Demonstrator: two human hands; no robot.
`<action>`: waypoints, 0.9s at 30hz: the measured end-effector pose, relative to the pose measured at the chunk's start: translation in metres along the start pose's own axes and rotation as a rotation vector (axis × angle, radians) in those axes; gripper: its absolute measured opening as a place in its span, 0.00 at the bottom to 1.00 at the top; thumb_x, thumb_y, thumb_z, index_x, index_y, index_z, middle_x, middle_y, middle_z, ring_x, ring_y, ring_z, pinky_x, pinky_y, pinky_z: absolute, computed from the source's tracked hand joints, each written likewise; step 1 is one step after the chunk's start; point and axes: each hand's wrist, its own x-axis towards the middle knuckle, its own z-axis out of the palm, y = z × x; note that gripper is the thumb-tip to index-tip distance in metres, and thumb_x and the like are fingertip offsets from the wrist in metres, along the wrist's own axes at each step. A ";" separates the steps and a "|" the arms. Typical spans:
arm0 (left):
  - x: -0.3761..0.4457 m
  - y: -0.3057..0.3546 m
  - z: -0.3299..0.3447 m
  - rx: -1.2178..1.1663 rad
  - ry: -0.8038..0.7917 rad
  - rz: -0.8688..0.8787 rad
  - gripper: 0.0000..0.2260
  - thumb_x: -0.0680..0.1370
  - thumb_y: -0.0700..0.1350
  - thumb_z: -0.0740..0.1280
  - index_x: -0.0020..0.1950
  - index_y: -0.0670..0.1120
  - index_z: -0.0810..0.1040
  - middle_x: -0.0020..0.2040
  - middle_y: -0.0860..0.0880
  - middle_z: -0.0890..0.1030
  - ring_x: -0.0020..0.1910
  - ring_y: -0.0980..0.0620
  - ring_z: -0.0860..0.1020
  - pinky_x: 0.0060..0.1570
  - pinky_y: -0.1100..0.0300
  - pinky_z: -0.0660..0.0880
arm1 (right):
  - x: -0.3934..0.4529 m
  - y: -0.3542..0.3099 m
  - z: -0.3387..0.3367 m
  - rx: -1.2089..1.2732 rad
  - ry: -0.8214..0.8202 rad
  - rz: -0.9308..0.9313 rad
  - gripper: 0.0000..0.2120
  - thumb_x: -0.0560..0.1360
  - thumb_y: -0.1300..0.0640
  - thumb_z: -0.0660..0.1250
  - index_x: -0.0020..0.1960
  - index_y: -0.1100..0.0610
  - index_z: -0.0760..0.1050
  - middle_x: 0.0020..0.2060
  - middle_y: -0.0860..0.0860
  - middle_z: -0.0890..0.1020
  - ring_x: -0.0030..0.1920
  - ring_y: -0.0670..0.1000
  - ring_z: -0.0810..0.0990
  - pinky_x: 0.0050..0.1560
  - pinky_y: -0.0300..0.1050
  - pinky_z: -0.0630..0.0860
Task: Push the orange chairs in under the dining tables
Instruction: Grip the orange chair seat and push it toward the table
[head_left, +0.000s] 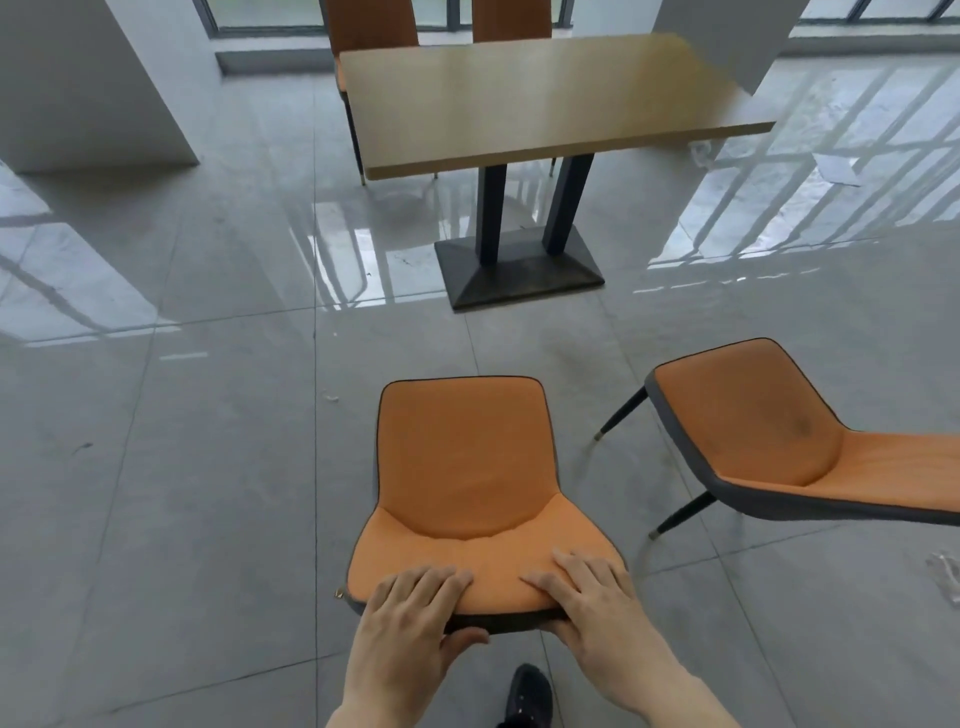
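An orange chair (467, 467) with a dark grey back shell stands right in front of me, its seat pointing toward the wooden dining table (545, 104). My left hand (410, 618) and my right hand (592, 603) both grip the top edge of its backrest, fingers over the orange front and thumbs on the back. A stretch of bare floor lies between this chair and the table. A second orange chair (779, 436) stands to the right, turned sideways. Two more orange chairs (371, 26) (511, 21) are tucked in at the table's far side.
The table rests on two dark posts and a black base plate (519, 270). A white pillar (104, 88) rises at the far left, another white panel (727, 36) at the upper right. My dark shoe (530, 696) is behind the chair. Glossy grey floor tiles surround everything.
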 end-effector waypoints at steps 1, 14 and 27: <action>0.005 0.002 0.002 0.005 -0.004 -0.018 0.28 0.79 0.71 0.53 0.65 0.55 0.78 0.58 0.58 0.80 0.57 0.52 0.79 0.55 0.54 0.76 | 0.003 0.005 -0.002 -0.003 0.011 -0.003 0.23 0.85 0.42 0.56 0.78 0.34 0.56 0.80 0.47 0.59 0.79 0.54 0.54 0.79 0.53 0.49; 0.133 -0.047 -0.026 0.014 -0.101 -0.140 0.28 0.77 0.71 0.52 0.70 0.58 0.70 0.64 0.56 0.76 0.63 0.50 0.72 0.64 0.50 0.68 | 0.122 0.029 -0.056 -0.004 0.174 -0.044 0.23 0.84 0.44 0.59 0.78 0.40 0.62 0.74 0.49 0.68 0.75 0.56 0.62 0.76 0.55 0.53; 0.301 -0.054 -0.036 -0.001 -0.069 -0.245 0.29 0.76 0.73 0.49 0.70 0.61 0.69 0.66 0.60 0.75 0.66 0.53 0.70 0.67 0.54 0.64 | 0.254 0.108 -0.162 -0.058 0.184 -0.095 0.22 0.85 0.42 0.56 0.78 0.38 0.59 0.74 0.48 0.65 0.75 0.57 0.57 0.79 0.56 0.52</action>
